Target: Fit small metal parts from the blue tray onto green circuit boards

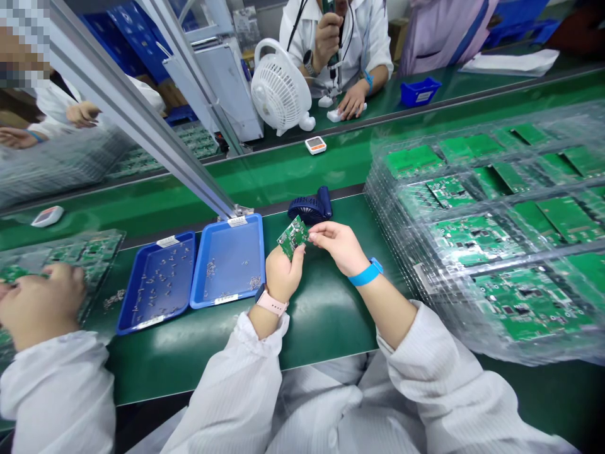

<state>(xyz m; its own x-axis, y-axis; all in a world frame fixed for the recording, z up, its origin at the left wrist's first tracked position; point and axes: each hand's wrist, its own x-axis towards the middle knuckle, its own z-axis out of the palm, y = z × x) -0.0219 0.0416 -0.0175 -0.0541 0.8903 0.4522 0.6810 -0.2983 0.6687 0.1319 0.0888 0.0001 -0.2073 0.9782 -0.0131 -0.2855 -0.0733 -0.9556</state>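
Note:
A small green circuit board (293, 238) is held up and tilted above the bench, in front of my chest. My left hand (282, 272) grips its lower edge, the thumb on its face. Close by the board's right edge, thumb and fingers of my right hand (336, 244) are pinched together. Whatever they hold, if anything, is too small to make out. Left of my hands lie two blue trays, one (229, 252) with small piles of tiny metal parts, the other (158, 277) with such parts scattered over it.
Stacked clear plastic trays (477, 208) of circuit boards fill the right side. A dark blue hand fan (309, 207) lies behind my hands. A co-worker's hand (45, 302) works over boards at far left. Across the belt stand a white fan (280, 88) and another person (363, 44) holding a tool.

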